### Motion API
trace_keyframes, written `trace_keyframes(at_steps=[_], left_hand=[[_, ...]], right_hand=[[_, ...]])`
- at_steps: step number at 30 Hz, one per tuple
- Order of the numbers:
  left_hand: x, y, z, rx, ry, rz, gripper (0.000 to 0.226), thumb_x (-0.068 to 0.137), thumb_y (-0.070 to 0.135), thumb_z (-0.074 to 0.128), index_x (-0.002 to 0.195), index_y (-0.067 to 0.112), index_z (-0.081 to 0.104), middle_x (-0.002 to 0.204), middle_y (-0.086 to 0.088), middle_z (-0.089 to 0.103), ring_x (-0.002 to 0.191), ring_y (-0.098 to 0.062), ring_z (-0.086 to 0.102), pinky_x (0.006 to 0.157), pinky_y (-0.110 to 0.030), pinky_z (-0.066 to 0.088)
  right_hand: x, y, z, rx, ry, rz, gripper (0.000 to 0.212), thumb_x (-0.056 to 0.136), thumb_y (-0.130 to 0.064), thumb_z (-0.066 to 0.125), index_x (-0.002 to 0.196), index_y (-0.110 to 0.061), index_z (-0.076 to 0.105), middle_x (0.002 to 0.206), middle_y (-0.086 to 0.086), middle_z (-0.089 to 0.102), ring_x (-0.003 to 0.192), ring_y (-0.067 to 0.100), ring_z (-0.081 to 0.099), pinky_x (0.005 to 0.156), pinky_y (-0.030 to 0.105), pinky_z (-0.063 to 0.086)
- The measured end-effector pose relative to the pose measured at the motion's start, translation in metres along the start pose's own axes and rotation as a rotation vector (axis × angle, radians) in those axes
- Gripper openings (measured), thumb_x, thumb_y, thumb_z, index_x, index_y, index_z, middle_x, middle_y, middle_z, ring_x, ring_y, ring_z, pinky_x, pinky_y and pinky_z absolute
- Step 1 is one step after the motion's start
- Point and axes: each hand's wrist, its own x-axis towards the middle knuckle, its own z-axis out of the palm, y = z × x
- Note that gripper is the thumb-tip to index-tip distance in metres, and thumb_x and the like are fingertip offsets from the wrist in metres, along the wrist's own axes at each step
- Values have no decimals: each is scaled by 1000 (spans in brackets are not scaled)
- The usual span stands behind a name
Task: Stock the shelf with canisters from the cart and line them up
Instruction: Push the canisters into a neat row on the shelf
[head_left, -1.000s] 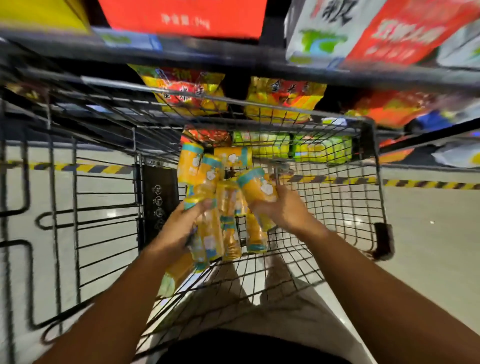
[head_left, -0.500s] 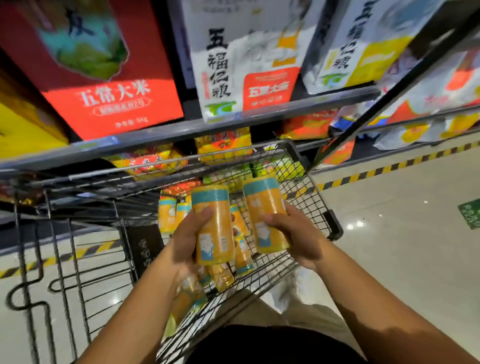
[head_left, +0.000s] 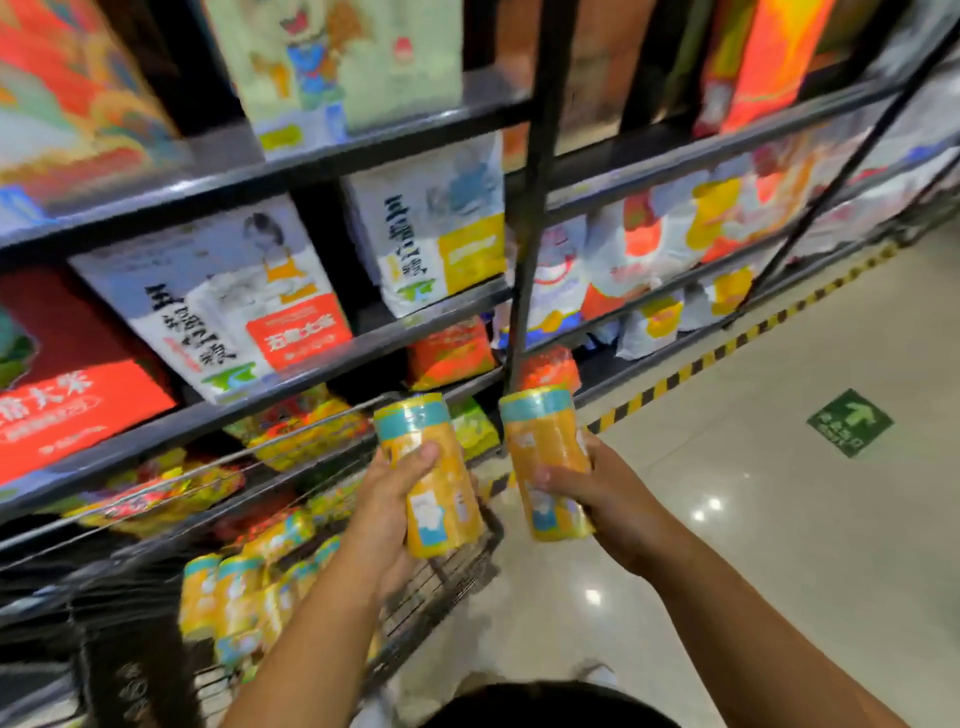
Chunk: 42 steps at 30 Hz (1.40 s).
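Observation:
My left hand (head_left: 387, 512) grips a yellow canister with a teal band (head_left: 434, 467), held upright over the right end of the wire cart (head_left: 441, 577). My right hand (head_left: 605, 499) grips a second yellow canister (head_left: 545, 457) just to the right of the cart, above the floor. Several more yellow canisters (head_left: 234, 597) lie in the cart at the lower left. The dark metal shelf (head_left: 395, 332) rises behind both canisters.
The shelf levels hold large rice bags (head_left: 244, 306) and red boxes (head_left: 62, 395); orange and yellow snack packs (head_left: 447, 353) sit lower down. A dark upright post (head_left: 530, 234) stands above my right hand. Polished floor with a yellow-black stripe (head_left: 727, 348) and a green arrow sign (head_left: 849, 421) lies to the right.
Both hands have lifted their canisters out of the cart and carried them up and to the right. The view has swung from the cart up to the shelves.

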Motion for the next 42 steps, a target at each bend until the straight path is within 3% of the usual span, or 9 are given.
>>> trace_keyframes(at_steps=[3,6,11,15,24,29,32,36,42], left_hand=[[2,-17,70,17,-59,35,101,31,38,100,118,8,59,86,-18,72,63,-31,71,55,-39,59],[7,-28,132,59,-129,76,65,63,25,78,122,6,58,86,-17,72,63,-30,71,55,-37,59],[18,-25,219,189,-207,146,64,64,28,80,122,10,59,95,-18,71,74,-33,70,61,-40,59],[37,-10,278,288,-232,253,56,69,32,84,119,20,61,102,-10,75,86,-31,73,71,-42,57],[97,45,389,448,-333,506,96,45,76,84,124,30,52,98,4,75,89,-19,75,68,-37,60],[146,97,443,366,-371,608,65,67,43,82,120,22,52,94,-2,70,83,-17,72,70,-36,59],[179,137,473,340,-374,706,59,67,38,76,119,21,54,92,1,72,83,-14,72,73,-36,61],[211,185,505,342,-386,823,56,71,36,88,114,21,56,90,3,72,83,-16,72,75,-39,60],[233,252,536,438,-330,1067,52,73,37,86,117,27,60,105,6,75,96,-15,73,84,-34,59]], right_hand=[[-15,-22,-70,16,50,-54,69,56,-36,83,119,-17,62,99,6,75,91,22,72,75,33,58],[-26,-49,-129,12,101,-115,74,53,-37,85,119,-14,60,96,6,73,89,23,70,73,37,57],[-36,-98,-203,53,136,-224,52,70,-21,81,118,-17,62,97,4,74,90,21,72,74,33,58],[-32,-135,-246,49,170,-301,59,74,-27,79,129,-22,58,109,4,73,101,22,72,79,34,58],[20,-230,-308,-34,235,-432,62,84,-39,79,137,-31,49,120,2,72,110,24,70,99,52,54],[65,-295,-327,-102,226,-519,58,80,-39,75,132,-35,50,117,3,73,107,24,72,93,48,58],[101,-335,-336,-140,236,-579,60,79,-40,75,133,-30,52,115,1,74,104,24,72,90,47,58],[145,-376,-340,-147,224,-681,55,79,-37,78,128,-32,53,112,-1,74,103,21,72,84,38,60],[210,-433,-343,-99,178,-792,63,77,-32,82,132,-28,50,111,4,73,101,23,73,77,37,61]])
